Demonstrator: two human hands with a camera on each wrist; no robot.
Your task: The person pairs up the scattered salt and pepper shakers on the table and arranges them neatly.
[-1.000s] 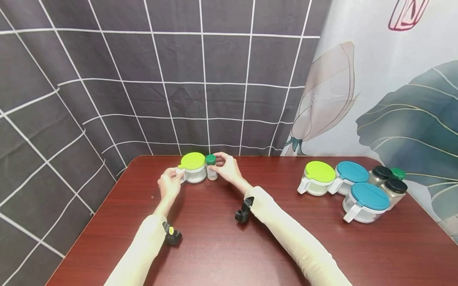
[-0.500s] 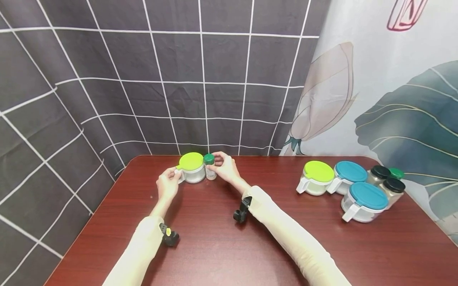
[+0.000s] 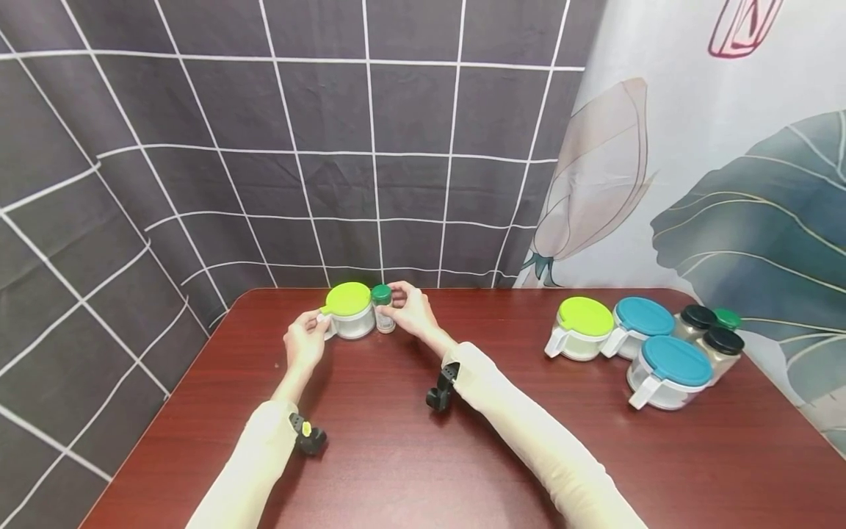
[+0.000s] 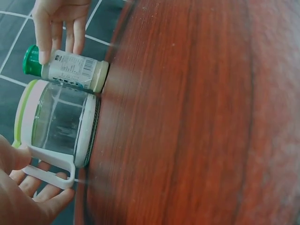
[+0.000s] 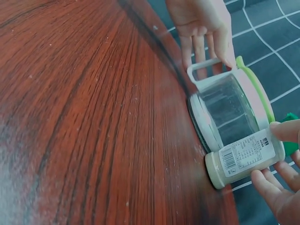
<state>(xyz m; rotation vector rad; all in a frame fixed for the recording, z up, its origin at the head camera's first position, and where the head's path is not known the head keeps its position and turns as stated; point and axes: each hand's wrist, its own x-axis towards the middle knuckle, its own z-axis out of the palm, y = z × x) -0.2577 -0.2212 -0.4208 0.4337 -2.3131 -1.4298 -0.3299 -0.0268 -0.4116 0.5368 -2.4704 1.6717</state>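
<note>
A clear seasoning jar (image 3: 350, 308) with a lime-green lid and white handle stands near the table's back edge. My left hand (image 3: 305, 339) holds its handle, thumb near the lid and fingers behind the handle in the left wrist view. Right beside the jar stands a slim spice bottle (image 5: 243, 157) with a green cap, a printed label and pale contents. With thumb and fingers on opposite sides, my right hand (image 3: 414, 312) grips this bottle near the cap. Both containers are upright, their bases at the tabletop.
At the table's right stand another lime-lidded jar (image 3: 581, 330), two blue-lidded jars (image 3: 644, 323), two black-capped bottles (image 3: 722, 353) and a green-capped one (image 3: 728, 318). Behind the table (image 3: 396, 441) hangs a dark grid-patterned curtain (image 3: 423, 184).
The head view's whole scene has drifted slightly left. Both hands keep their holds, and the jar and bottle stay side by side.
</note>
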